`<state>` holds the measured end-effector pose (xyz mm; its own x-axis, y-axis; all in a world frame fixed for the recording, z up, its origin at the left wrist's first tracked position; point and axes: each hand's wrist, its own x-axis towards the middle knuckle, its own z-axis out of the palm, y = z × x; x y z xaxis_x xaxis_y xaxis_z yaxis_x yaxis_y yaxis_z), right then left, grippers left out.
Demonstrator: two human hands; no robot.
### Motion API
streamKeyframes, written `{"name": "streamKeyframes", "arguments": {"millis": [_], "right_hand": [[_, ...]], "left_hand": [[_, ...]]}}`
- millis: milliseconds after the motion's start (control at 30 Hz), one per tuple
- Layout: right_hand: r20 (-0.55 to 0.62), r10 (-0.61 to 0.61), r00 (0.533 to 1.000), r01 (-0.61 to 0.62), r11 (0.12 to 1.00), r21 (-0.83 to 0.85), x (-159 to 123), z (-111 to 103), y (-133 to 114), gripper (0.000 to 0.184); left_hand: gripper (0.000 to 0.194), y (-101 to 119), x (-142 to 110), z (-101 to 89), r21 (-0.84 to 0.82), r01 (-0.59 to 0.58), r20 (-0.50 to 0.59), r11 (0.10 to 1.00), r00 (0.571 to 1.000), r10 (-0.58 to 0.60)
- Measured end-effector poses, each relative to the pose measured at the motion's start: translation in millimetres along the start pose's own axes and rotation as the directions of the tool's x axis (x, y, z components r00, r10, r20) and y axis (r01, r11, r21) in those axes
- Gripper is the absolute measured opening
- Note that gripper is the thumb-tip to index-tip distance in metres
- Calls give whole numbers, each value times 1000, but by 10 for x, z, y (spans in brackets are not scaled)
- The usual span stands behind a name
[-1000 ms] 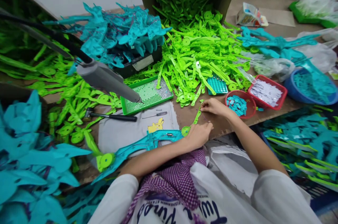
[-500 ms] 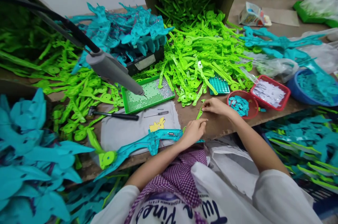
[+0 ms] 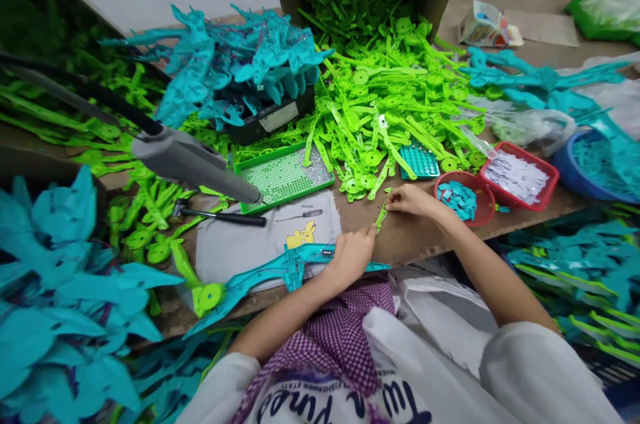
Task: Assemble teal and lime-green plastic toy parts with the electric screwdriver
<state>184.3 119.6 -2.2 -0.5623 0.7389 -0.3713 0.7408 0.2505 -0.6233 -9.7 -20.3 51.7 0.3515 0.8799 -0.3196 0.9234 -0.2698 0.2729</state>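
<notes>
A slim bright-green plastic arm point(image 3: 381, 216) lies slanted over the brown table between my hands. My right hand point(image 3: 411, 201) pinches its far end with thumb and fingertips. My left hand point(image 3: 353, 254) is closed round its near end, which the fingers hide. Beneath that hand and wrist stretches a long teal plastic shell point(image 3: 265, 269), with small metal pieces and thin wires inside it. The shell rests partly on a grey cloth point(image 3: 225, 247) with a yellow cartoon figure. A small screwdriver point(image 3: 303, 215) lies on this cloth.
A grey power screwdriver point(image 3: 200, 164) hangs at left above a green screw tray point(image 3: 280, 194). A hammer point(image 3: 220, 216) lies beside the cloth. Heaped green arms point(image 3: 380, 97) fill the back. At right stand a red bowl point(image 3: 483, 207), a red basket point(image 3: 543, 201) and a blue basin point(image 3: 570, 174).
My left hand has slid left and now covers more of the teal shell, including the green disc seen beside it earlier. My right hand keeps its pinch. The view has shifted slightly.
</notes>
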Motion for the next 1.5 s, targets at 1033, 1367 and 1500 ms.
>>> {"name": "streamKeyframes", "arguments": {"millis": [1033, 1367, 1500], "right_hand": [[-87, -20, 996, 7, 988, -153, -137, 20, -113, 18], [-57, -13, 998, 4, 988, -151, -88, 12, -86, 16], [-112, -37, 993, 18, 985, -169, -174, 25, -140, 15]], "left_hand": [[19, -430, 718, 10, -571, 233, 232, 787, 965, -117], [19, -430, 745, 16, -570, 239, 253, 787, 961, -109], [18, -411, 736, 27, -584, 247, 251, 773, 961, -118]]}}
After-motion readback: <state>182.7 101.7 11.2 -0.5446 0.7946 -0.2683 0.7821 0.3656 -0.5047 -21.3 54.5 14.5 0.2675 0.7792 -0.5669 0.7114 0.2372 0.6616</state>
